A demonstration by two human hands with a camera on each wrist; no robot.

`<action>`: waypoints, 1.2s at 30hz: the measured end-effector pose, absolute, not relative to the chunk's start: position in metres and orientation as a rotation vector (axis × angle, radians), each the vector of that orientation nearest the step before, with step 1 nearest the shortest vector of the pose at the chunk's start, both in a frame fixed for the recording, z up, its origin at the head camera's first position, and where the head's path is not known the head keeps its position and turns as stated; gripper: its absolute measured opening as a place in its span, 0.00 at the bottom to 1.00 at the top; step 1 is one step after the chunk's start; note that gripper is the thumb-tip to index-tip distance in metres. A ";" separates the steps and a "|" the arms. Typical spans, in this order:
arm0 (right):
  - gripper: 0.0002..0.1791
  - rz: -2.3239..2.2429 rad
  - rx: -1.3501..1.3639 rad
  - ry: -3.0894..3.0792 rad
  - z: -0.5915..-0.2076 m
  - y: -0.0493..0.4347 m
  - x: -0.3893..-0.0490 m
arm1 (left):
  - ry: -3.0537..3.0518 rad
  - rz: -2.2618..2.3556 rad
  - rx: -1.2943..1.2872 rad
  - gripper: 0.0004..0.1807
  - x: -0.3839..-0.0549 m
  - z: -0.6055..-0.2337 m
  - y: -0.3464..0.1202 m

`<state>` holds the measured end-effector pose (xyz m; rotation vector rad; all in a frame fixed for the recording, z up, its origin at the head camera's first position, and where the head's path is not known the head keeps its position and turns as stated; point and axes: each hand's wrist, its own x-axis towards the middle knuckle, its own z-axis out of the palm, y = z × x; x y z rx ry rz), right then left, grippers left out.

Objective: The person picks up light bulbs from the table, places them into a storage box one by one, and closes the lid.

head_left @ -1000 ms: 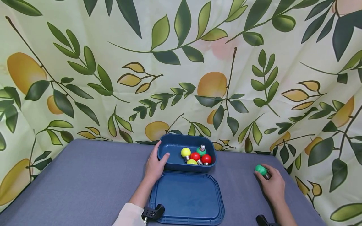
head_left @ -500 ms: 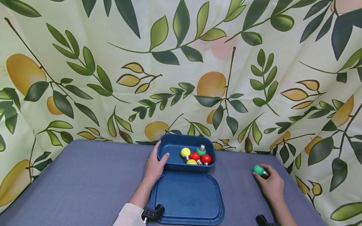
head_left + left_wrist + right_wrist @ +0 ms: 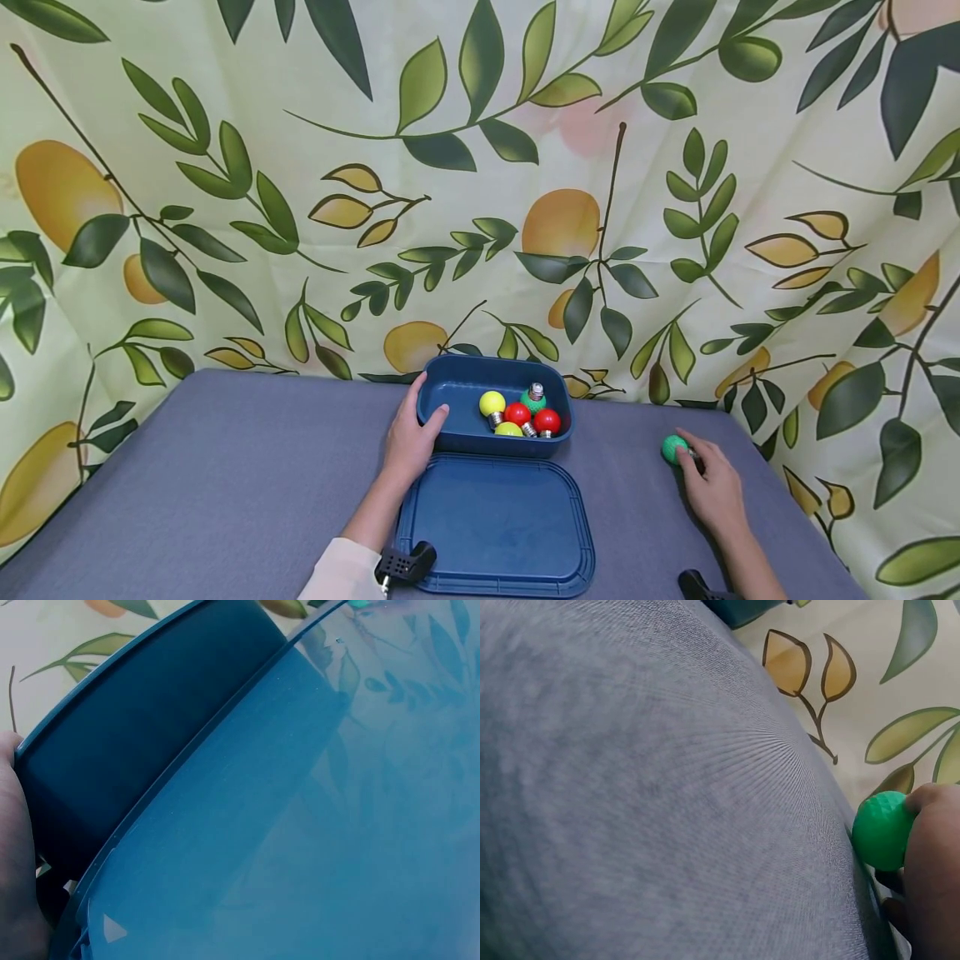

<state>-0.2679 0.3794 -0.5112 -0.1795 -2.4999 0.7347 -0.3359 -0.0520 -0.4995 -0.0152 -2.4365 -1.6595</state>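
My right hand (image 3: 714, 485) holds a green light bulb (image 3: 673, 450) by its base, right of the box. In the right wrist view the textured green globe (image 3: 883, 831) shows past the fingers, which hide the base. My left hand (image 3: 411, 440) grips the left end of a dark blue plastic box (image 3: 457, 425), its thumb over the front rim. Inside the box, toward its right side, lie several bulbs: a yellow bulb (image 3: 492, 404), a red bulb (image 3: 547, 422), a green bulb (image 3: 533, 403) with its metal base up, and others.
A flat blue lid (image 3: 498, 525) lies on the grey cloth-covered table (image 3: 247, 483) directly in front of the box. Behind the table hangs a curtain (image 3: 450, 208) printed with leaves and fruit. Each wrist wears a black camera mount (image 3: 407, 563).
My right hand has turned the green bulb and shifted it slightly left, so its base is now mostly covered by the fingers. The left hand and the box have stayed put.
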 end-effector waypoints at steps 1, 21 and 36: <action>0.21 0.745 -0.168 -2.506 -0.511 0.380 -0.268 | -2.436 -1.660 -0.017 0.36 -0.336 -0.499 -0.052; 0.13 0.982 -0.374 -2.283 -0.508 0.371 -0.276 | -2.430 -1.669 -0.029 0.36 -0.336 -0.498 -0.051; 0.17 0.867 -0.304 -2.292 -0.509 0.372 -0.272 | -2.425 -1.672 -0.021 0.36 -0.336 -0.499 -0.052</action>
